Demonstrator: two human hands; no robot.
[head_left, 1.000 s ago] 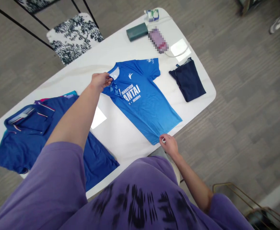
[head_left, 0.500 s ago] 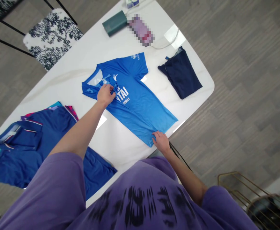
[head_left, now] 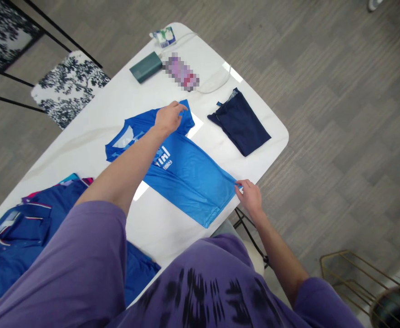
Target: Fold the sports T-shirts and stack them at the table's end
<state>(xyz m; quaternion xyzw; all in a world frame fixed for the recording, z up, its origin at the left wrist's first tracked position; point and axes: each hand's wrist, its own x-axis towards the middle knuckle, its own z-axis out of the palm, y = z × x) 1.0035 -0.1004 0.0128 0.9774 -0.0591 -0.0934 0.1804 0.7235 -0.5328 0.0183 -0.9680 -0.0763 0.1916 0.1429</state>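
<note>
A blue short-sleeved T-shirt (head_left: 196, 168) with white lettering lies spread on the white table (head_left: 166, 250), its collar toward the left. Over its far sleeve, my left hand (head_left: 168, 118) reaches with loosely bent fingers, the thumb apart from them; no cloth shows in its grip. My left forearm covers part of the chest print. At the hem's far corner, my right hand (head_left: 250, 197) pinches the fabric between thumb and fingers, near the table edge. A folded dark navy garment (head_left: 243, 125) lies beyond the shirt, to the right.
Blue clothing with a striped collar (head_left: 32, 228) is laid at the table's left, partly under my arm. A dark green box-like device (head_left: 146, 67), a blurred phone (head_left: 182, 73) with a white cable and a small packet (head_left: 166, 37) sit at the far end. A patterned chair (head_left: 72, 89) stands beyond.
My left hand has moved from the shirt's chest to the far sleeve. My right hand has gone from the near hem corner to the far one. The view has shifted.
</note>
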